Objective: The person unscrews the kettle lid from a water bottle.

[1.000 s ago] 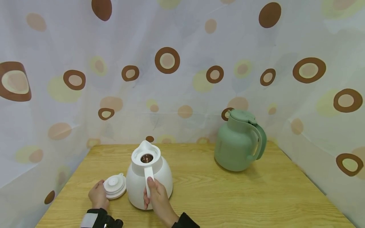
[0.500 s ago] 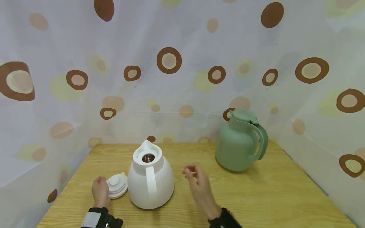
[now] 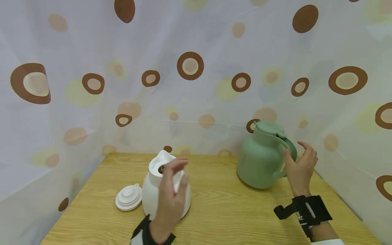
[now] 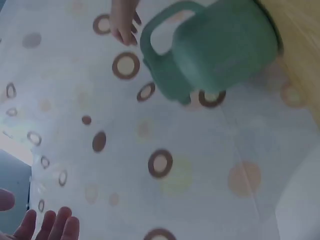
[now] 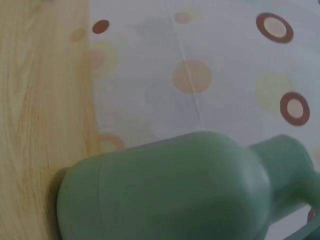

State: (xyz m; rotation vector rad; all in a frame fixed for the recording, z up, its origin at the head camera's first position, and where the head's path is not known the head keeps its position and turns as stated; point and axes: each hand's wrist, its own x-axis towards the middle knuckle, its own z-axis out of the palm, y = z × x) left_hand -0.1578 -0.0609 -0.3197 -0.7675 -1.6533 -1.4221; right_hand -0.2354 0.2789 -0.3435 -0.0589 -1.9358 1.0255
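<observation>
The white plastic jug [image 3: 166,190] stands uncapped, its round white lid [image 3: 129,198] at its nine o'clock. The right hand [image 3: 299,168], fingers spread, nears the green plastic jug's [image 3: 259,160] handle at two o'clock, ungrasped; the left hand [image 3: 170,200] hovers relaxed.

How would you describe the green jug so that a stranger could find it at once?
On the wooden table, look toward the far right corner, near the dotted curtain. There stands the green jug, its lid closed, with the right hand at its handle. Its neighbour, the white jug, is open, with the white lid lying beside it.
</observation>
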